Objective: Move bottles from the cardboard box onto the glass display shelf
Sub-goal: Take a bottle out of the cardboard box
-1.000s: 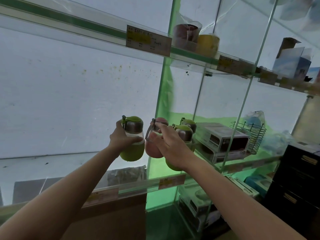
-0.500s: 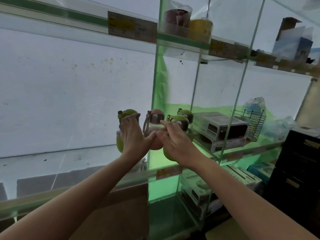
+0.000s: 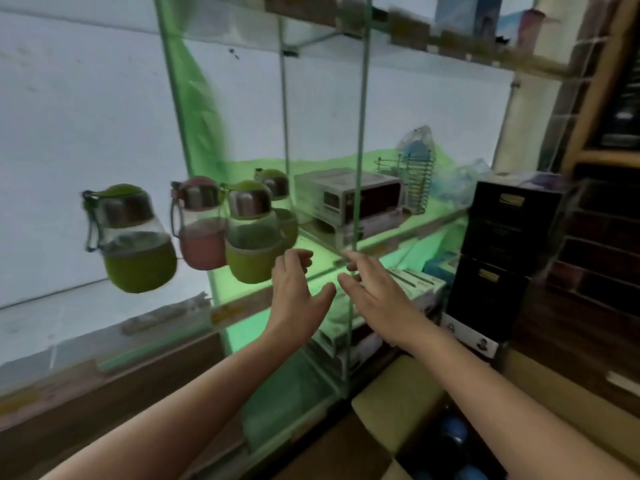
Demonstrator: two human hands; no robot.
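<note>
Four bottles stand in a row on the glass display shelf (image 3: 346,249): a green bottle (image 3: 133,239) at the far left, a pink bottle (image 3: 201,223) beside it, a second green bottle (image 3: 251,233) touching the pink one, and a fourth bottle (image 3: 277,188) partly hidden behind them. Your left hand (image 3: 298,289) and right hand (image 3: 374,289) hover just in front of the shelf edge, near each other, fingers loose and spread, holding nothing. Below your right forearm the cardboard box (image 3: 391,407) sits open, with blue bottle caps (image 3: 453,431) showing inside. Farther right on the shelf lie boxed appliances (image 3: 349,195) and a wire rack (image 3: 412,178).
</note>
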